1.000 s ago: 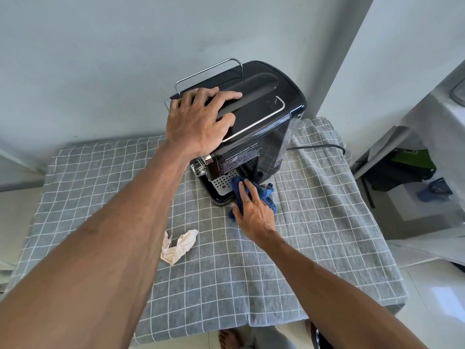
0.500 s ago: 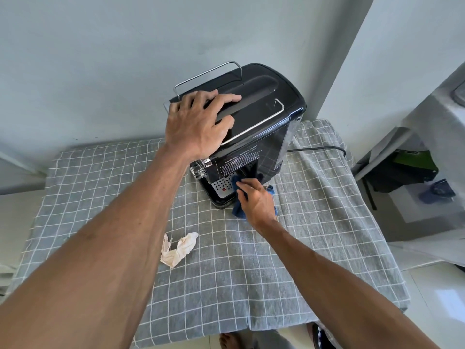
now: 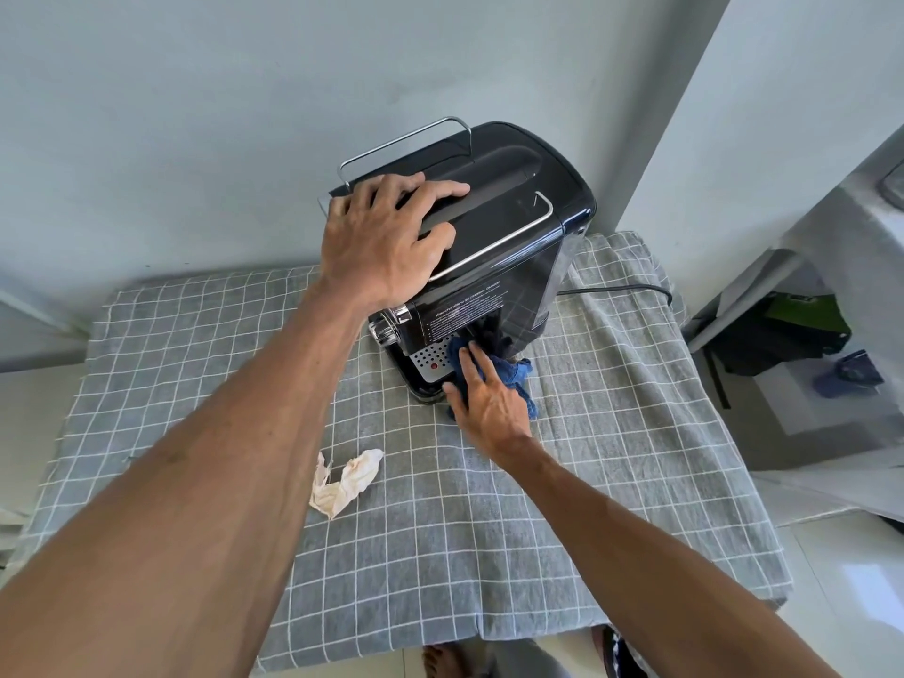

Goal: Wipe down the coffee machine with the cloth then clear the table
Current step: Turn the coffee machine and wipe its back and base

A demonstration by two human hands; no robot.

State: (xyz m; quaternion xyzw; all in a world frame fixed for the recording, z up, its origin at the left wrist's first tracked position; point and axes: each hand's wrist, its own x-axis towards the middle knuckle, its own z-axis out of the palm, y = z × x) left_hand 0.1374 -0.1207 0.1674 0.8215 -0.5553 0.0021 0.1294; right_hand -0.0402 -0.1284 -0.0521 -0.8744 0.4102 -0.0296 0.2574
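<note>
Both of my hands are on the coffee machine. My left hand lies palm down on its glossy black top, fingers spread and nearly straight, pointing toward 2 o'clock, the thumb down against the near edge by the wire rail; it presses there without gripping anything. That arm reaches in long from 7 o'clock, almost fully stretched.

My right hand is low at the front of the machine, fingers laid fairly straight over the blue cloth, pushing it against the perforated drip tray and the base. The cloth bunches out past my fingers toward 3 o'clock. I cannot tell whether my thumb hooks the cloth from underneath. The forearm comes in from 5 o'clock with the wrist low over the table.

The machine stands at the far middle of the table, on a grey checked tablecloth, its black cord trailing off toward 3 o'clock. A crumpled tissue lies on the tablecloth at about 8 o'clock from the machine, well apart from both hands.
</note>
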